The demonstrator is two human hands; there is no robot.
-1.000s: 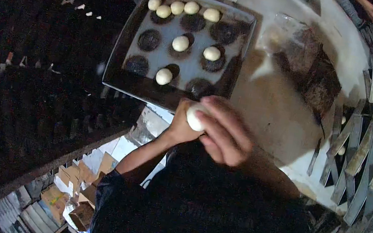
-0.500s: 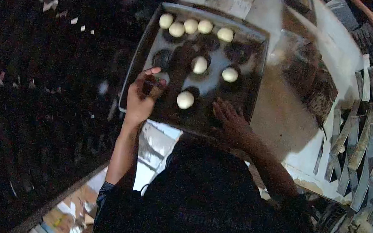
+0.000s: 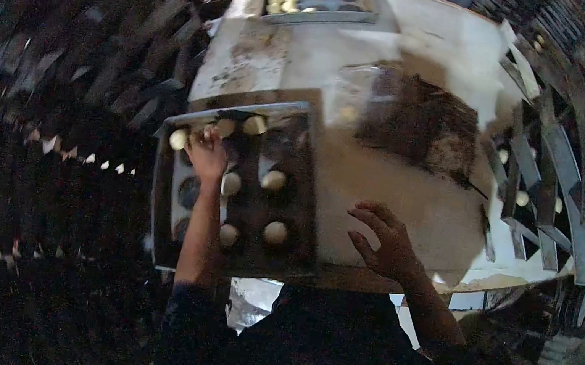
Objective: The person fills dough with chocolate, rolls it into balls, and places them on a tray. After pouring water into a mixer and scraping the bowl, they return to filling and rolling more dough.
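Note:
A dark metal baking tray (image 3: 310, 209) lies at the table's near left, with pale dough balls spread on it. My left hand (image 3: 207, 156) reaches over its far left part, fingers curled down onto a dough ball among the far row and partly hiding it. One dough ball (image 3: 178, 139) sits just left of the fingers and another (image 3: 256, 125) to their right. Nearer me, several balls stand apart, among them a dough ball (image 3: 275, 232) at the near right. My right hand (image 3: 384, 243) hovers over the table right of the tray, fingers apart, holding nothing.
A second tray (image 3: 320, 17) with several dough balls stands at the table's far end. Beyond my right hand lies a dark, rough-textured patch or sheet (image 3: 418, 122) on the tabletop (image 3: 383, 198). At the right, tilted trays (image 3: 565, 193) with dough balls are stacked close together.
My view has turned right. My left hand has moved from the tray's near left to the far row. My right hand has left the tray, and a dough ball shows where it was.

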